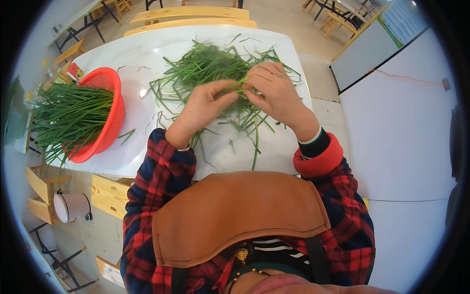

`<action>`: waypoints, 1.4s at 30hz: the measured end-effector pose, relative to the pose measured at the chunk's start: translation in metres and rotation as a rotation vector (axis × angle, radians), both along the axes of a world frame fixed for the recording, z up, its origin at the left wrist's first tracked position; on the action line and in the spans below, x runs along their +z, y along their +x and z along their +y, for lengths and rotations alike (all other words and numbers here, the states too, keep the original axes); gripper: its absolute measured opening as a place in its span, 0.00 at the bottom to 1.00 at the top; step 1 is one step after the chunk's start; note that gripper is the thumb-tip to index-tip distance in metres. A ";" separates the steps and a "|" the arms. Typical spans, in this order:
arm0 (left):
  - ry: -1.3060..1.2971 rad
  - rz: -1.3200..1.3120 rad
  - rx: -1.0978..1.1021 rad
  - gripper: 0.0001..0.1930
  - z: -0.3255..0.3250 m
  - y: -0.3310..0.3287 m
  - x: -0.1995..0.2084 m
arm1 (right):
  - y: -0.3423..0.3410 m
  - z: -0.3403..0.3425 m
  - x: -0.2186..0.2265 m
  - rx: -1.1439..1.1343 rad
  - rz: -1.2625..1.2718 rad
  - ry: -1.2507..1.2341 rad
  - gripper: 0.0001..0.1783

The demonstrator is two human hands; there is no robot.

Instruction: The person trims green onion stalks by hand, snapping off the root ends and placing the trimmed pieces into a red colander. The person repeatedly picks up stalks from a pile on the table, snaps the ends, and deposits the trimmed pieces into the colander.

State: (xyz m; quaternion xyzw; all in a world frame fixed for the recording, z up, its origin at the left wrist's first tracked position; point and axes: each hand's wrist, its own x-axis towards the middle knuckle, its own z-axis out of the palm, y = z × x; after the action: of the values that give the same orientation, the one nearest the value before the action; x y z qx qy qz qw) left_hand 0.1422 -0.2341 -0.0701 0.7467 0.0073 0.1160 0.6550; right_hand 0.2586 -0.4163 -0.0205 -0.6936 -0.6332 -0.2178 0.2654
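Observation:
Over the near side of a heap of green chives (205, 61) on the white table (137, 105), my two hands meet. My left hand (203, 105) is closed, thumb and fingers pinching a few chive stalks (240, 83). Pinching the same stalks from the other side, my right hand (276, 93) has its fingers curled in. The fingertips nearly touch, and part of the stalks is hidden behind them. Loose blades and thin trimmings lie scattered round the heap and under my wrists.
A red plastic basket (117, 105) stands at the table's left, tilted, with a thick bundle of chives (73, 112) hanging over its rim. Behind it is a small red and yellow box (75, 72). Wooden benches (191, 14) stand beyond the table; a white bin (72, 206) is at lower left.

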 end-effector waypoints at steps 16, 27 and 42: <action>-0.117 0.054 0.004 0.14 0.006 0.005 -0.009 | 0.074 -0.077 -0.067 -0.624 0.369 -0.359 0.04; -0.148 0.042 -0.026 0.14 0.007 0.005 -0.013 | 0.072 -0.079 -0.058 -0.586 0.241 -0.172 0.03; -0.097 -0.077 0.118 0.13 0.007 0.003 -0.006 | 0.021 -0.072 0.031 -0.222 0.645 0.458 0.03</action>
State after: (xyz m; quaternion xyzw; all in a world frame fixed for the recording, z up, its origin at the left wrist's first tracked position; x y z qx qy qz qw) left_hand 0.1449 -0.2267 -0.0761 0.7072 0.0317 0.1823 0.6823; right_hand 0.2798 -0.4888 0.0100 -0.7135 -0.3740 -0.1516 0.5727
